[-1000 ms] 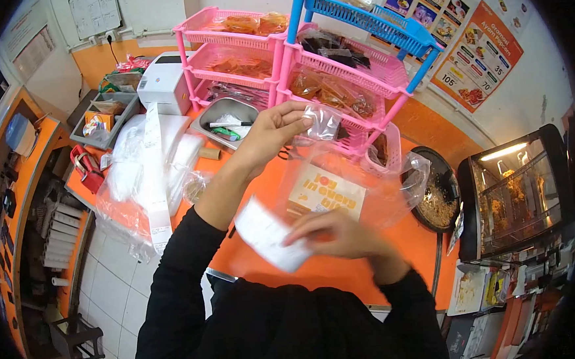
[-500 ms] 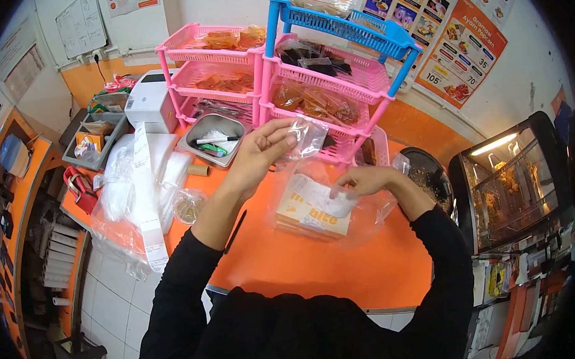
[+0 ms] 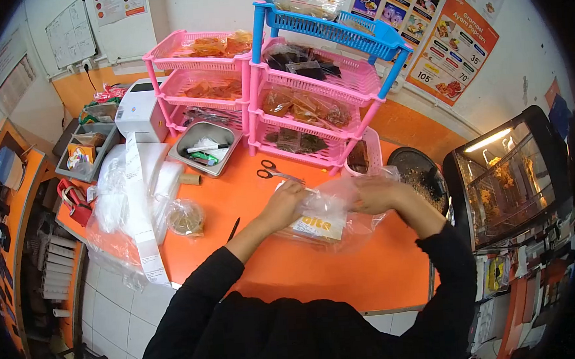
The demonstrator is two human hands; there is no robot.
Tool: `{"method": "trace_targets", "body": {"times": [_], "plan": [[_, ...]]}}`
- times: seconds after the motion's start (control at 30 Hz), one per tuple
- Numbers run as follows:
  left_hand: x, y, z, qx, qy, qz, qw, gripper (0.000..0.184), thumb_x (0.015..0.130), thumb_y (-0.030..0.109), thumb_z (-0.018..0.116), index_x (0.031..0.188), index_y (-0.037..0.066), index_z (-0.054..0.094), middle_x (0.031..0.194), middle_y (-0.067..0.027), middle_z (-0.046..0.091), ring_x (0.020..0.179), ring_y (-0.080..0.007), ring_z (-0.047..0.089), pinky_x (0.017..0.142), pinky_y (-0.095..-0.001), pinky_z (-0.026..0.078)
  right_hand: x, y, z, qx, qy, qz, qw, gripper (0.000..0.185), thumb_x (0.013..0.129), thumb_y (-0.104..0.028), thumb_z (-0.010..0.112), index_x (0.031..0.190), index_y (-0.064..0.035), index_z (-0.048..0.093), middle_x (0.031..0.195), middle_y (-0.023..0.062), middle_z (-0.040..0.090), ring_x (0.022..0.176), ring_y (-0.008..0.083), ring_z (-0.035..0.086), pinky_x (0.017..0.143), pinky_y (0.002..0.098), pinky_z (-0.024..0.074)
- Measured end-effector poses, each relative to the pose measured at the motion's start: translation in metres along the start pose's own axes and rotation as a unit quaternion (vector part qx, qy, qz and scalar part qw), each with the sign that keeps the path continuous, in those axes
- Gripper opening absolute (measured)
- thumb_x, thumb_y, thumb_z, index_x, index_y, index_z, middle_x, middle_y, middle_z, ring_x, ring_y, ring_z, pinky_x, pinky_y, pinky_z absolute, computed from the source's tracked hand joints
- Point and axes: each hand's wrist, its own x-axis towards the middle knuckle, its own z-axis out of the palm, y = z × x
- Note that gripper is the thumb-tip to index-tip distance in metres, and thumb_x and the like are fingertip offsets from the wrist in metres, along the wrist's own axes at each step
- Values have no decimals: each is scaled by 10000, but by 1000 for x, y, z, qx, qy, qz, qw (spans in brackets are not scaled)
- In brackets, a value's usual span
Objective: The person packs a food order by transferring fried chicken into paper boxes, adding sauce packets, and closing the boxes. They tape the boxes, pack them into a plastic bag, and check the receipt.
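A clear plastic bag [image 3: 363, 231] lies on the orange table with a printed food box [image 3: 320, 227] inside it. At the bag's left side, my left hand [image 3: 286, 206] is closed on the plastic. My right hand [image 3: 377, 195] is at the bag's upper right, blurred, and its fingers are partly hidden by plastic. The white paper slip cannot be made out now. Scissors [image 3: 267, 169] lie just beyond my left hand, their blades pointing toward the bag.
Pink racks [image 3: 309, 102] with packets stand at the back, beside a metal tray [image 3: 206, 148]. Left are a printer [image 3: 142, 113], receipt strip [image 3: 141, 215] and plastic bags. A black pan [image 3: 419, 171] and lit display case [image 3: 504, 173] stand right.
My left hand has come down from holding the bag's raised edge to its left side. My right hand no longer holds the paper slip in view. The scissors now show fully.
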Motion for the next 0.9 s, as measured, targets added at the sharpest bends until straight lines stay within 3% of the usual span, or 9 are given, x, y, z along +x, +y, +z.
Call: {"method": "trace_targets", "body": {"times": [0.1, 0.3, 0.37, 0.4, 0.5, 0.53, 0.63, 0.77, 0.9], "plan": [[-3, 14, -9, -14, -6, -7, 1000, 381, 713, -23, 653, 1092, 17, 644, 1070, -133, 606, 1104, -335, 535, 941, -400, 449, -47, -6, -31, -90, -184, 141, 969, 419, 889, -466, 564, 1043, -93, 679, 1053, 173, 661, 934, 322, 633, 818, 457, 484], [-7, 8, -2, -126, 21, -55, 990, 423, 735, -56, 594, 1151, 20, 608, 1092, -161, 621, 1105, -365, 554, 1010, -420, 424, -96, -22, -16, 114, 370, -96, 917, 778, 583, -342, 890, 1227, -52, 565, 1331, 146, 507, 1263, 328, 451, 1027, 426, 364], [-10, 10, -3, -107, 21, -58, 992, 438, 733, -50, 594, 1165, 19, 582, 1099, -176, 619, 1107, -377, 551, 1034, -428, 405, -74, 3, 25, 338, 404, -70, 847, 1034, 517, -351, 923, 1378, -43, 440, 1455, 164, 388, 1372, 332, 330, 1117, 439, 278], [-10, 11, -3, -97, 25, -59, 993, 446, 732, -48, 594, 1172, 19, 570, 1103, -183, 618, 1108, -384, 549, 1047, -431, 396, -57, 14, 59, 291, 305, 8, 907, 1283, 482, -371, 940, 1492, -50, 219, 1533, 183, 235, 1424, 310, 228, 1163, 436, 207], [-8, 19, 5, -103, 64, -36, 992, 428, 724, -37, 595, 1147, 15, 551, 1091, -191, 615, 1058, -406, 552, 1024, -464, 394, 25, -3, 141, 303, 322, -22, 897, 1043, 576, -336, 893, 1411, -33, 346, 1431, 198, 346, 1347, 339, 313, 1146, 442, 230], [-7, 23, 10, -109, 75, -23, 991, 355, 733, 31, 609, 1084, 10, 560, 1052, -209, 609, 1020, -419, 537, 956, -498, 403, 43, -35, 132, 417, 400, -53, 815, 875, 669, -303, 844, 1372, -30, 399, 1389, 190, 389, 1321, 342, 334, 1139, 437, 240], [-3, 28, 21, -83, 54, -18, 995, 377, 730, 118, 625, 1089, 22, 563, 1021, -217, 595, 1006, -417, 517, 908, -502, 394, 115, -27, 150, 339, 360, -4, 869, 421, 829, -127, 661, 1217, -24, 535, 1178, 163, 571, 1151, 274, 522, 1021, 384, 392], [-11, 17, -29, -121, 3, -103, 987, 614, 755, 376, 722, 1204, 22, 500, 1233, -217, 500, 1188, -405, 433, 986, -528, 334, 128, -47, 140, 488, 468, -43, 736, 401, 896, -70, 565, 1288, -14, 500, 1247, 152, 553, 1161, 261, 532, 1006, 376, 408], [-37, 25, -47, 185, -86, -63, 977, 1129, 587, 601, 810, 1428, 22, 327, 1469, -226, 309, 1410, -401, 211, 1117, -594, 150, 133, -85, 110, 635, 447, -24, 629, 472, 930, -52, 523, 1385, -20, 404, 1383, 141, 467, 1265, 257, 456, 1038, 375, 380]]}}
